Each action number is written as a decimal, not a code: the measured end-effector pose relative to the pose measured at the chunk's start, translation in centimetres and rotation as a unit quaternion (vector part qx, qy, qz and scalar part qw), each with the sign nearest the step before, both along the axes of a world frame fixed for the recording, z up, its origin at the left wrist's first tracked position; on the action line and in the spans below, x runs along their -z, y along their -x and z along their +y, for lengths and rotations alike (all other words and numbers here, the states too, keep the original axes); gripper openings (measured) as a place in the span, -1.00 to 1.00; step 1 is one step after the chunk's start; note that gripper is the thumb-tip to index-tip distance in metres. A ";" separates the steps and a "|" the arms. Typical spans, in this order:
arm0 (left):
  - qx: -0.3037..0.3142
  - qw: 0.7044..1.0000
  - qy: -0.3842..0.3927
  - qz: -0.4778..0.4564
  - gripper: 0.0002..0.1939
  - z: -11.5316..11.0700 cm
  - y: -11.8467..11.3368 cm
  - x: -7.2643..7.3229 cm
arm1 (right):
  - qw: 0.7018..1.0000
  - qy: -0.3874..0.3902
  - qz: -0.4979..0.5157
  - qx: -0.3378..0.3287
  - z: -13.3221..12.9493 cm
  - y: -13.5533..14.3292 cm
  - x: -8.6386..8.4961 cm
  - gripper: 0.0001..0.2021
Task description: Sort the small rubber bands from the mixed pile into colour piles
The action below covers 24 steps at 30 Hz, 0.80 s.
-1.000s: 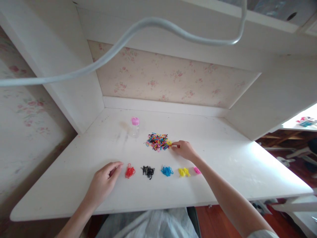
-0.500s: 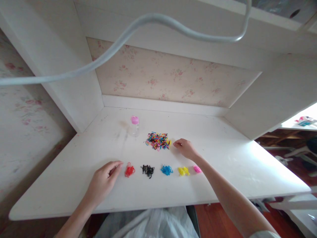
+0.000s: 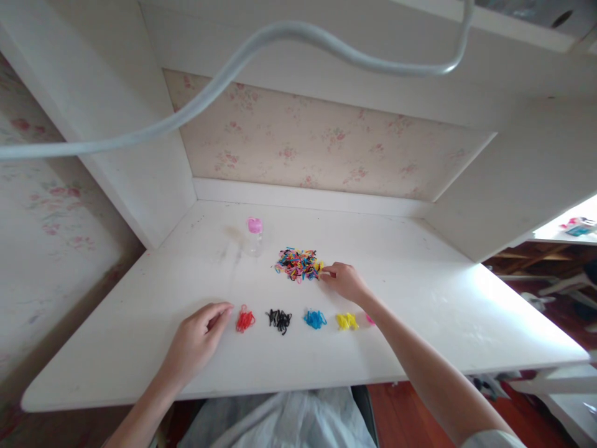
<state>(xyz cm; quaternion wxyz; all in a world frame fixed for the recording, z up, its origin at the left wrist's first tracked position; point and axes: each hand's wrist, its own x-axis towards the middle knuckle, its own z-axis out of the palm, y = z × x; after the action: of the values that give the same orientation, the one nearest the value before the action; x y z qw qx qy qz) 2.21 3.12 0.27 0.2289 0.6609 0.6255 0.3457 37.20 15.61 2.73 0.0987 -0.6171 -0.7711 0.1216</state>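
Note:
A mixed heap of small coloured bands lies mid-desk. My right hand touches its right edge with fingers pinched; what they hold, if anything, is too small to make out. In front lie separate piles: red, black, blue, yellow and pink, the last partly hidden by my right forearm. My left hand rests on the desk left of the red pile, thumb and fingertips together, their contents not visible.
Behind and left of the heap stands a clear bottle with a pink cap. A thick white cable crosses the upper view. The white desk has side panels and a floral back wall.
My right hand has moved slightly left, and its fingertips now meet the heap's right edge. More of the pink pile is covered by my forearm. My left hand stays in place.

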 end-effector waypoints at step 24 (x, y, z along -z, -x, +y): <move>0.011 0.999 -0.022 0.026 -0.71 0.0 -0.2 -0.1 | 0.995 0.069 -0.016 0.075 0.9 1.4 -0.3 -0.76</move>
<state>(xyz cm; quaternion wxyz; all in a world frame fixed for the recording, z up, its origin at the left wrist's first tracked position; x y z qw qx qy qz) 2.36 3.14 0.33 0.2017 0.6815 0.6164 0.3392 35.82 16.55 3.03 0.0520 -0.6802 -0.7140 0.1573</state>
